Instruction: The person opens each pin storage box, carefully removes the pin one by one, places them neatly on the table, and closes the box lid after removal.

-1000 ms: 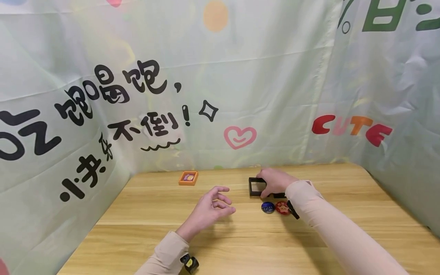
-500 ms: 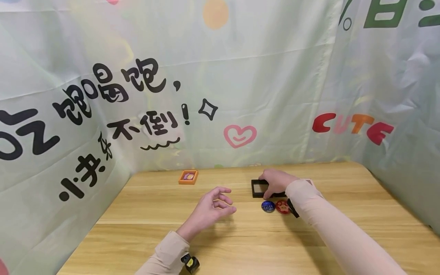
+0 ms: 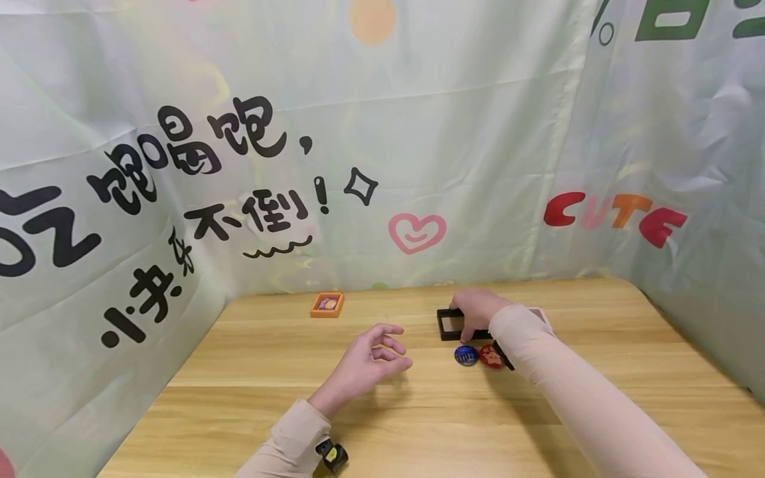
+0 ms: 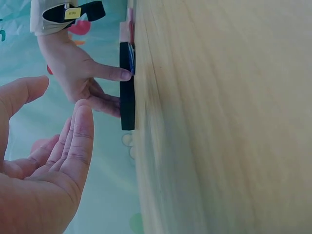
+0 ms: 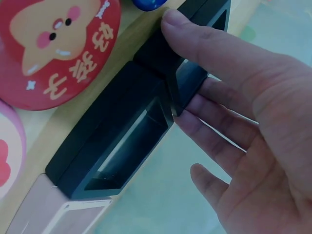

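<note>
My right hand [image 3: 479, 311] pinches a small black square frame [image 5: 151, 54] at the back of the table, thumb on its near side and fingers on the far side. A second black frame [image 5: 109, 131] butts against it end to end, and a pale pink frame [image 5: 36, 207] continues the row. In front of them lie a round blue badge [image 3: 466, 355] and a round red badge [image 3: 491, 356] with a cartoon star face. My left hand [image 3: 361, 362] hovers over the middle of the table, fingers loosely bent, holding nothing.
An orange frame [image 3: 327, 305] with a purple picture inside sits at the table's back left. Part of a pink badge [image 5: 9, 151] shows in the right wrist view. Printed cloth [image 3: 335, 133] hangs behind the wooden table [image 3: 382, 431] and along its sides.
Over the past second the black frame in my right hand has slid slightly right along the row. My left hand has hardly moved, and the head view has tilted down a little.
</note>
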Tool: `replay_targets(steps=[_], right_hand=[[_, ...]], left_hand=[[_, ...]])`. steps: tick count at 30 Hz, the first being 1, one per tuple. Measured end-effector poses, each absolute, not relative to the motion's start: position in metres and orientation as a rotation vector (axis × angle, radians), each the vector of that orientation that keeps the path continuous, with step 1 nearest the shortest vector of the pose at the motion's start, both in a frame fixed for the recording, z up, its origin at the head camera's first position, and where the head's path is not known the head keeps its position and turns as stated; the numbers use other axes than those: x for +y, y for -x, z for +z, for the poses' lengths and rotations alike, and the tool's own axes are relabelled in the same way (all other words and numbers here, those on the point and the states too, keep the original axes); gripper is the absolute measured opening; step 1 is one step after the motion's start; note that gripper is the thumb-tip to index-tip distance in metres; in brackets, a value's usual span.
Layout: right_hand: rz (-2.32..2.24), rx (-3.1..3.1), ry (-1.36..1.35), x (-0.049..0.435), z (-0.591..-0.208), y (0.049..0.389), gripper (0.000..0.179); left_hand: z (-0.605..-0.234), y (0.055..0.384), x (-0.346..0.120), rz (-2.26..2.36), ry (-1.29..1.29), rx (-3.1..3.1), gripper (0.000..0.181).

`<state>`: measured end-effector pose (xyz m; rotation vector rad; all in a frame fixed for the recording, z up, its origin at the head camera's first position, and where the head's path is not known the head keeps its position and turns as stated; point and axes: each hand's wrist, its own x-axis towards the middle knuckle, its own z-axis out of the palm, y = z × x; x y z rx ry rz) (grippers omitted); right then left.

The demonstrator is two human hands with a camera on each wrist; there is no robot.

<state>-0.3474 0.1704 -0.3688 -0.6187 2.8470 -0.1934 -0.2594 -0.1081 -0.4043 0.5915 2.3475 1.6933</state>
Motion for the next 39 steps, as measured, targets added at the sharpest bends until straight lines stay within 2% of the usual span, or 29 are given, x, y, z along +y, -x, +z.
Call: replay_targets(steps=[12,22,31,39], right_hand=[[-0.053,2.907,0.593,0.164,-0.367,0.349,0.064],[-0.04,2.912,0.561,0.161,-0.365,0.347,0.052],[-0.019,2.93,0.571,0.161,-0.364,0.35,0.062],[0.037,2.948,0.569,0.158,-0.365,0.349,0.061]], left_hand=[[-0.402,0.256,-0.104,1.658,-0.63,2.354,0.055],[-0.401,0.257,-0.107,1.614,-0.636,2.395,0.052],[-0.401,0.262,-0.107,1.603,-0.635,2.399,0.05],[-0.402,0.268,-0.112,1.572,-0.626,2.453,0.049]])
